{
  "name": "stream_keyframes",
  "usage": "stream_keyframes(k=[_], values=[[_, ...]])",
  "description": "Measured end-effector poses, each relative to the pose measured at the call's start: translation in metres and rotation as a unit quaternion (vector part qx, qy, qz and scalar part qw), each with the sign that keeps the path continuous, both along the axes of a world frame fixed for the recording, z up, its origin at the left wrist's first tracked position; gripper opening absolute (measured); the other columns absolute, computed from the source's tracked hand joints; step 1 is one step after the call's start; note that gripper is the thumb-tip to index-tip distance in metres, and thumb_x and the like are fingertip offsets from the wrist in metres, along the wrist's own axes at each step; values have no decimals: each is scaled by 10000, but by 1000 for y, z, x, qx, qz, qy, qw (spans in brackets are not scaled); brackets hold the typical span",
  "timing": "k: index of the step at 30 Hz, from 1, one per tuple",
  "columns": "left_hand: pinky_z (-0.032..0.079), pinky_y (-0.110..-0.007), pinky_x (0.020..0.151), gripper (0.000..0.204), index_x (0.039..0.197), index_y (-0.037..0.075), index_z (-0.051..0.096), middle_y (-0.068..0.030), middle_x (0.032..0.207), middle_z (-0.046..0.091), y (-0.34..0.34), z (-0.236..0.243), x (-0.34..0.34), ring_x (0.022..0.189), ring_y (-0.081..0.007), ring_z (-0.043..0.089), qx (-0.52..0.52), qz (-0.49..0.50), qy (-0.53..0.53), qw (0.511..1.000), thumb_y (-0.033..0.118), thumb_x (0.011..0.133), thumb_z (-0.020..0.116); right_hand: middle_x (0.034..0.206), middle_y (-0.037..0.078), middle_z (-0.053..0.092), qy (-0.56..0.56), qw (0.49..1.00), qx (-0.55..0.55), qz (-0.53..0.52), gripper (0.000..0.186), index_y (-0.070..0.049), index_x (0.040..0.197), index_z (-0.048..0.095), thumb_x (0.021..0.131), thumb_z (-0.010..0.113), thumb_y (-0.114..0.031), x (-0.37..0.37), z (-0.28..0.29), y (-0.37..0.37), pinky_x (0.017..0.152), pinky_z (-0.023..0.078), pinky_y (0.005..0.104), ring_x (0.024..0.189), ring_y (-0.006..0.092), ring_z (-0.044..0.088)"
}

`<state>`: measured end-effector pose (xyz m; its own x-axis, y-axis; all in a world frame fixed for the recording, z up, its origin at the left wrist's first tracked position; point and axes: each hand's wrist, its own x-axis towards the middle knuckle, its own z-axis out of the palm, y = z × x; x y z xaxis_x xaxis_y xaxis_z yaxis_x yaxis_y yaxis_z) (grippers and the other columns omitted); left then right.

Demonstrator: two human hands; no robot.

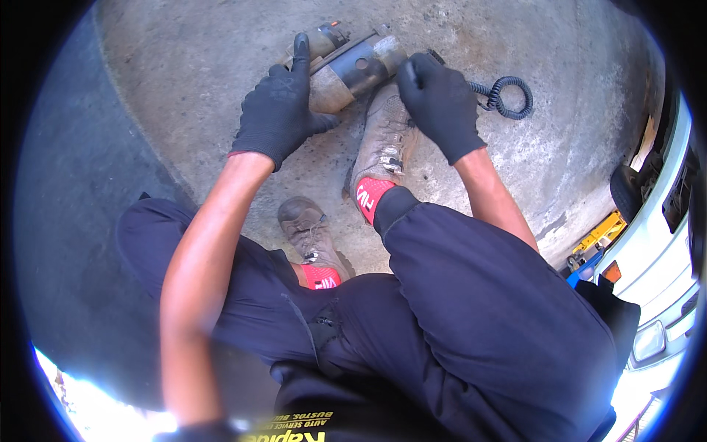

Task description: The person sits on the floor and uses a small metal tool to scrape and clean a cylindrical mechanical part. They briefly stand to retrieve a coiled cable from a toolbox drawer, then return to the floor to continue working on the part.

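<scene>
On the concrete lies what looks like a starter motor (362, 68), a worn metal cylinder with a dark middle band and a smaller cylinder along its far side. My left hand (276, 110), in a black glove, holds its left end, with the thumb low and one finger stretched along the far side. Close to the motor's right end, my gloved right hand (440, 107) is closed. A black coiled cord (510, 98) comes out from behind it, and a bit of it shows above the fingers. Whatever is at the cord's end is hidden by the hand.
My right shoe (383, 132) is up against the motor's near side; my left shoe (305, 225) stands further back. At the right are a white vehicle (648, 254), a black tire (626, 190) and a yellow metal piece (600, 232). Darker flooring (81, 191) lies to the left.
</scene>
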<state>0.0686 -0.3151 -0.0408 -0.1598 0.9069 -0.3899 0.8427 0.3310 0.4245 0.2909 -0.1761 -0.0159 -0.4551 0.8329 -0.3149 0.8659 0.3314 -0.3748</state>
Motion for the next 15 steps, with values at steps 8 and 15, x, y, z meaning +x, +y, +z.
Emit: stream_keyframes(k=[8, 15], values=[[607, -514, 902, 1380, 1763, 77, 136, -345, 1237, 684, 4, 5, 1, 1089, -479, 732, -57, 8, -18, 998, 476, 738, 970, 846, 188, 754, -30, 999, -22, 2, 273, -112, 946, 721, 1021, 618, -354, -3, 9, -4, 734, 577, 560, 835, 452, 744], [606, -515, 888, 1386, 1763, 78, 136, -326, 1213, 690, 0, 0, 1, 1056, -470, 733, -22, 9, -11, 1000, 475, 733, 973, 854, 196, 757, -16, 1000, -3, 7, 280, -109, 946, 729, 1020, 624, -357, -4, 3, -1, 732, 581, 549, 832, 446, 748]])
